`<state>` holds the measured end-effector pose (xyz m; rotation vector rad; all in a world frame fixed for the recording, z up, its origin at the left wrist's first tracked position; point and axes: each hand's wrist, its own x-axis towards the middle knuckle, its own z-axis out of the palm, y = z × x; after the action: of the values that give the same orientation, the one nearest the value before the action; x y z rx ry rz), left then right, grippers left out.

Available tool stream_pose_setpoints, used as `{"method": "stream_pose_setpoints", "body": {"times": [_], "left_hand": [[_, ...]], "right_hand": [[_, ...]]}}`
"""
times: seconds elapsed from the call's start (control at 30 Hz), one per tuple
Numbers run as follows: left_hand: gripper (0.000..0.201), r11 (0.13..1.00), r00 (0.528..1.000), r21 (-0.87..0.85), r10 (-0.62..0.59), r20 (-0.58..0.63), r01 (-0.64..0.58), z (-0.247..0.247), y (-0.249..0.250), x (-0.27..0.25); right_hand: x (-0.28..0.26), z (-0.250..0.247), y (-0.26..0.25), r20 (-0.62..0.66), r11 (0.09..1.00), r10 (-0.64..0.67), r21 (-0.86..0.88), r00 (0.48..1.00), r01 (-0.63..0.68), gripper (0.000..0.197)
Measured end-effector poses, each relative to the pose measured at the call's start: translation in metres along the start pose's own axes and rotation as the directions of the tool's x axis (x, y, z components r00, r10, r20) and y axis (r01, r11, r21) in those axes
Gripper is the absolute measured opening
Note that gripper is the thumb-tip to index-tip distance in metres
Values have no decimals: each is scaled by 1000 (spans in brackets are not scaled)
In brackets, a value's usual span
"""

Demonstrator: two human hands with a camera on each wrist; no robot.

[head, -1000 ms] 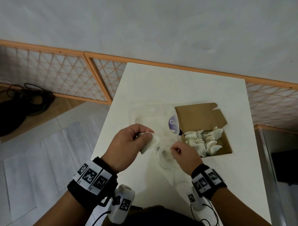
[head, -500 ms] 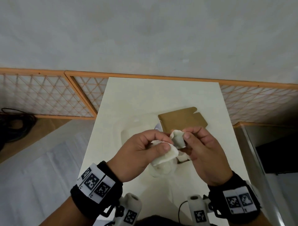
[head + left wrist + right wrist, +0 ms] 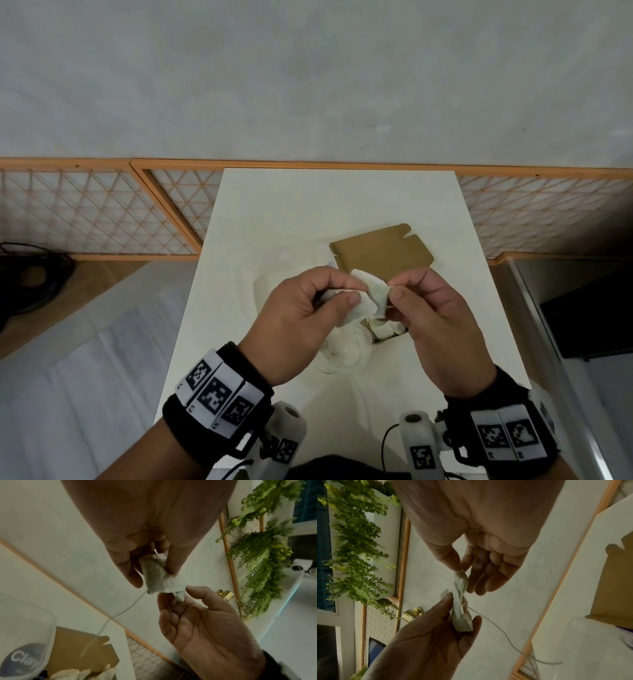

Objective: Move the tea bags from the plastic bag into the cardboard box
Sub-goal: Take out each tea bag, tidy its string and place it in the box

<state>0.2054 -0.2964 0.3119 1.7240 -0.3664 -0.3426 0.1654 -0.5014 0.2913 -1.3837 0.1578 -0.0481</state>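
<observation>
Both hands are raised above the table with white tea bags [image 3: 371, 291] between them. My left hand [image 3: 349, 291] pinches one tea bag [image 3: 154, 576] between thumb and fingers. My right hand [image 3: 394, 288] pinches the corner of a second tea bag [image 3: 175, 586] that touches the first. A thin string [image 3: 505, 635] hangs from the bags. Below the hands lies the open cardboard box [image 3: 383, 250], lid back, with several tea bags [image 3: 387, 330] inside, mostly hidden by my right hand. The clear plastic bag [image 3: 342, 353] lies crumpled to the left of the box.
The white table [image 3: 308, 205] stands against a grey wall with an orange lattice rail [image 3: 102, 212]. A purple label [image 3: 24, 657] shows through the plastic bag. Black cables [image 3: 30, 274] lie on the floor at left. Green plants [image 3: 260, 561] hang on the wall.
My right hand left the plastic bag, rose to meet the left hand and took hold of a tea bag. The two hands have since drawn slightly apart.
</observation>
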Motion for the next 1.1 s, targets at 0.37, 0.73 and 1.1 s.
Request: {"method": "stream_pose_setpoints", "body": {"times": [0.37,0.73,1.1], "left_hand": [[15,992,999,126,29,17,-31,-14,1,-6],[9,979,974,-21,-202,-106,201,-21,-11,-3],[13,947,991,-293,-114,72,130,-4,-7,0]], "right_hand": [[2,4,-7,172,987,35,-158,984,-7,12],[5,2,3,-38,999,32,-8,999,-32,22],[8,8,11,-114,999,-3,41,993,8,13]]}}
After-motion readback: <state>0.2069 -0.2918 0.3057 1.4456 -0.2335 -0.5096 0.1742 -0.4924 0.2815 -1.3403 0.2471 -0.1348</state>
